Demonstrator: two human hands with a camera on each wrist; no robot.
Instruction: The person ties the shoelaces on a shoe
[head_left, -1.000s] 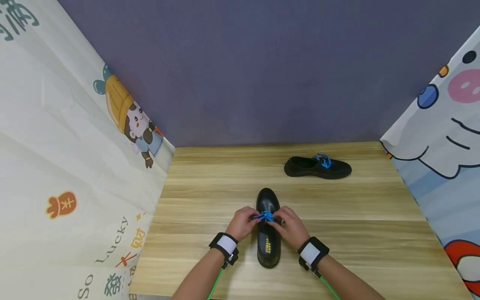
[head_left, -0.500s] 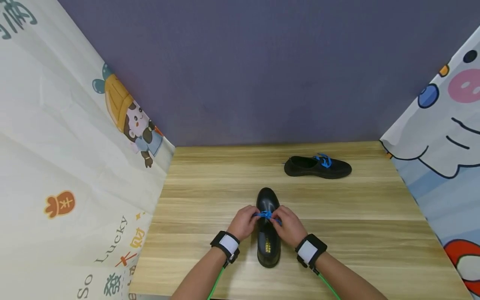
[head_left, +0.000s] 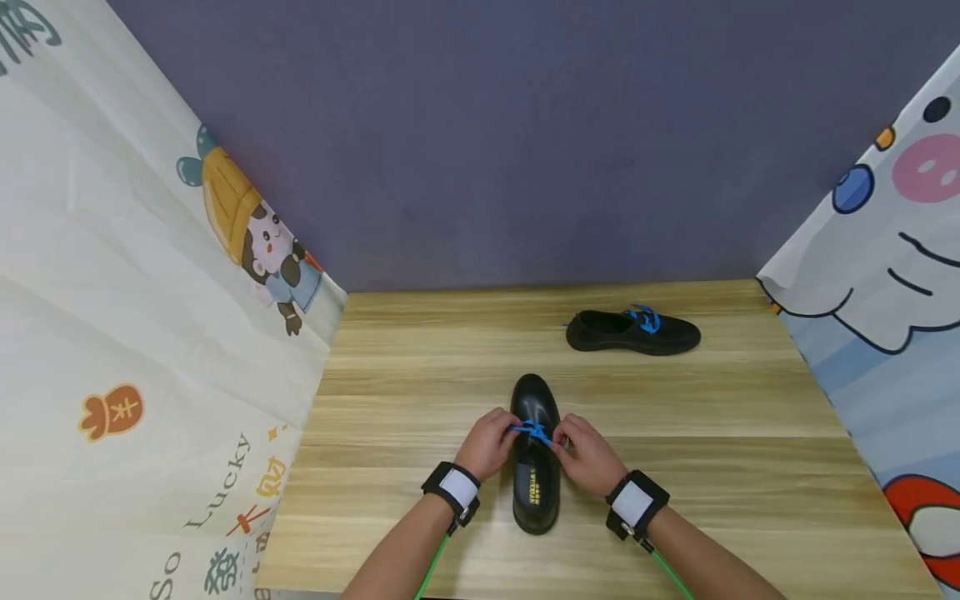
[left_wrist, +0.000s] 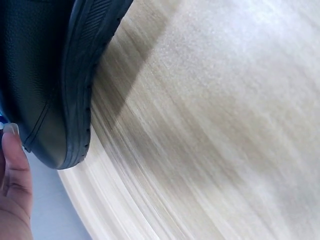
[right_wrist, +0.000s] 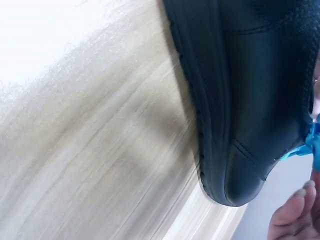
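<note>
A black leather shoe (head_left: 536,401) stands upright on the wooden tabletop, toe pointing away from me. Its blue shoelace (head_left: 534,430) crosses over the instep, where a knot or loops bunch up. My left hand (head_left: 484,445) pinches the lace between thumb and fingers at the shoe's left side. On the right side, my right hand (head_left: 590,455) pinches another part of the lace, which runs straight from the bunch to the fingertips. Blue lace (right_wrist: 303,149) also shows beside the right fingers in the right wrist view. In the left wrist view the shoe's side (left_wrist: 37,75) hides most of the lace.
Another black shoe (head_left: 628,333) with blue laces lies farther back to the right, toe pointing right. A dark blue-grey panel (head_left: 525,150) rises behind the wooden tabletop (head_left: 405,358). Printed white cloths hang at the left (head_left: 150,292) and right (head_left: 862,275).
My right hand has shifted slightly outward to the right, and the lace between it and the shoe is stretched straighter. The left hand keeps its hold in nearly the same place.
</note>
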